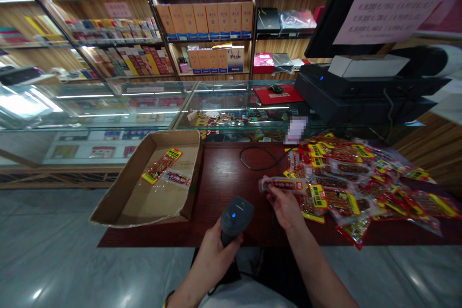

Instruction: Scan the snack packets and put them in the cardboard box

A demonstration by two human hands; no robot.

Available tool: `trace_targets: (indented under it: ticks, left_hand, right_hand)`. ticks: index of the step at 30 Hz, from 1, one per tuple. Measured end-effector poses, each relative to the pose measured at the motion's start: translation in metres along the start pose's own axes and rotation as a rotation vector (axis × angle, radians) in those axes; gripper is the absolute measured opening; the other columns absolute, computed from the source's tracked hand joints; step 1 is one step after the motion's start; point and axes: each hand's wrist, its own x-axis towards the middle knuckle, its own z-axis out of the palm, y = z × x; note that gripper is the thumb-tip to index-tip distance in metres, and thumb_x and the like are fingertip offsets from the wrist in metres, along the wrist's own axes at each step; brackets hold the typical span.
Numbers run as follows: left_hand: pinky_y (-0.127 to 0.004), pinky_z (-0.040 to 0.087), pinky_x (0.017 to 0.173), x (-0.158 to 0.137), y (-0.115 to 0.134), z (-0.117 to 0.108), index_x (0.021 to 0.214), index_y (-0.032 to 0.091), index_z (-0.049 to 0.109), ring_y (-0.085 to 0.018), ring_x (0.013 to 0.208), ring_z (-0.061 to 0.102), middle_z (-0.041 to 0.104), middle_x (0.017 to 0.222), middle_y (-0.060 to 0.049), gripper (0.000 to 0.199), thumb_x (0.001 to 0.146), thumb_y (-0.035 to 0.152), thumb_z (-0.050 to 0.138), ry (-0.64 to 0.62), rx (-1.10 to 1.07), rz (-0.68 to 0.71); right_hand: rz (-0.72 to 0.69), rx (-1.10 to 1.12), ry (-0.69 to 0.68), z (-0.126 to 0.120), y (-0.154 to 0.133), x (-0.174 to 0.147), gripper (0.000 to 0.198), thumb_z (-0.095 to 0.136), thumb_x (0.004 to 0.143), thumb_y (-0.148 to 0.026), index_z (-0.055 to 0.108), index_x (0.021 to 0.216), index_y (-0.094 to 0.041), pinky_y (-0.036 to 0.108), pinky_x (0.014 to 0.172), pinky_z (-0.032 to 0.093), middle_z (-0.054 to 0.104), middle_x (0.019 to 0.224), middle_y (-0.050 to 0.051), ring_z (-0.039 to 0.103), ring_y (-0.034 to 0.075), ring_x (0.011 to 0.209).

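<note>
Our left hand (pixel 216 252) wraps the scanner (pixel 237 215); ahead and right, our right hand (pixel 288 209) pinches a pack (pixel 287 184) lengthwise sideways.

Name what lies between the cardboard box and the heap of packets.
The head view shows a looped black cable; lower in the picture, the left hand holds a scanner, and the right hand a packet.

Curled left hand (pixel 216 253), pinched right hand (pixel 284 208)
</note>
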Motion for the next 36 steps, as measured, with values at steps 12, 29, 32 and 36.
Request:
trace_targets:
  ticks: [12,29,32,36]
  left_hand:
    - [-0.022,0.040,0.043,0.000,0.009,0.002,0.084,0.016,0.064,-0.012,0.041,0.051,0.056,0.049,0.005,0.027,0.079,0.043,0.066,0.040,-0.095,-0.127]
    - [-0.021,0.038,0.040,-0.006,0.006,-0.007,0.078,0.019,0.062,-0.012,0.039,0.051,0.054,0.046,0.006,0.031,0.078,0.050,0.069,0.057,-0.081,-0.125]
    - [-0.021,0.035,0.039,-0.006,0.004,-0.008,0.078,0.019,0.062,-0.012,0.037,0.048,0.053,0.045,0.006,0.032,0.079,0.050,0.069,0.069,-0.060,-0.121]
    - [-0.021,0.037,0.041,-0.008,0.010,-0.009,0.078,0.019,0.062,-0.012,0.040,0.048,0.053,0.046,0.006,0.029,0.082,0.048,0.068,0.030,-0.058,-0.100]
  right_hand:
    - [-0.023,0.229,-0.007,0.016,0.012,-0.012,0.043,0.069,0.075,-0.021,0.076,0.118,-0.023,0.045,0.106,0.058,0.082,0.109,0.002,0.077,0.021,0.101]
    - [-0.130,0.080,-0.110,0.009,0.033,-0.003,0.051,0.065,0.083,-0.039,0.069,0.132,-0.028,0.058,0.117,0.044,0.070,0.139,0.011,0.063,0.028,0.135]
    - [-0.134,0.094,-0.111,0.010,0.031,-0.003,0.052,0.068,0.081,-0.042,0.069,0.131,-0.026,0.060,0.118,0.042,0.070,0.140,0.012,0.062,0.030,0.136]
    - [-0.084,0.108,-0.070,0.014,0.028,-0.007,0.048,0.070,0.079,-0.045,0.074,0.122,-0.025,0.057,0.119,0.043,0.071,0.138,0.011,0.063,0.030,0.134]
